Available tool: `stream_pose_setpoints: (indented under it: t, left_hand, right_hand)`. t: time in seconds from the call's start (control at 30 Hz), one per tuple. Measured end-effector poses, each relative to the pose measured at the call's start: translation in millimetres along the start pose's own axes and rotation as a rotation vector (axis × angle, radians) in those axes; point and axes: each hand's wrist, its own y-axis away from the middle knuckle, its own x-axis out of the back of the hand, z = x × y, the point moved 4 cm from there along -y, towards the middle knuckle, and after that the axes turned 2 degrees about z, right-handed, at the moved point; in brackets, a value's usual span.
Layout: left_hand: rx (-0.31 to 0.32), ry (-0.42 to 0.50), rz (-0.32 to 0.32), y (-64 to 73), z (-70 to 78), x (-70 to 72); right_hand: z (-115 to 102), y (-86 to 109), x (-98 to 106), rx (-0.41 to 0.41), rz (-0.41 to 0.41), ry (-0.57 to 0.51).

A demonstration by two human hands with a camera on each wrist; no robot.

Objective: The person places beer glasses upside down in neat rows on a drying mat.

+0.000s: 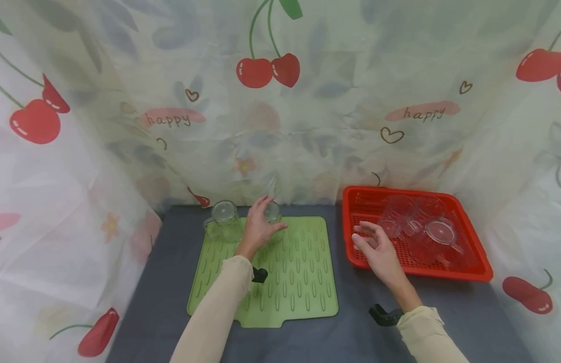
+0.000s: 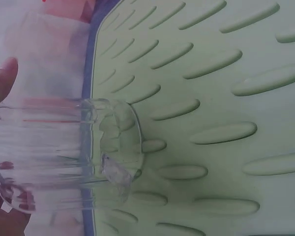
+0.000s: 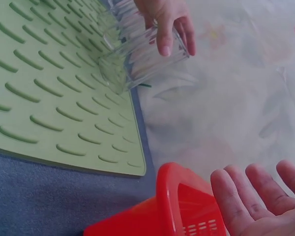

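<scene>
A clear glass mug stands upside down near the back of the green drying mat. My left hand is at its upper end, fingers and thumb spread on either side. In the left wrist view the thumb lies apart from the glass wall, while the fingertips show beside or behind it. To the left, another upturned glass mug stands on the mat. Over the left rim of the red basket, my right hand hovers with loosely bent fingers, holding nothing.
Several clear glass mugs lie in the red basket, on the right of the dark grey tabletop. A cherry-print curtain encloses the back and sides. Black wrist-camera mounts stick out beside the wrists.
</scene>
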Motion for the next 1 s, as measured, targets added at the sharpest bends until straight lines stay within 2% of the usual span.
stream_pose_setpoints:
  t: [0.17,0.33,0.57,0.73,1.0]
  left_hand:
    - [-0.002,-0.007,-0.017,0.5,-1.3,0.4]
    - [-0.009,-0.012,-0.002,3.5,1.1,4.2]
    - [-0.037,0.004,0.026,10.8,2.6,10.6]
    - [-0.066,-0.016,0.01,17.7,3.7,14.0]
    - [-0.126,-0.077,-0.015,27.4,7.7,18.5]
  right_hand:
    - [0,-2.4,4,0.004,0.015,0.026]
    - [-4,-5.0,11,0.005,0.031,0.058]
    - [-12,-10.4,26,-0.047,0.074,0.18]
    - [-17,-14.6,35,-0.051,0.094,0.225]
    - [-17,-25.8,49,-0.022,0.118,0.428]
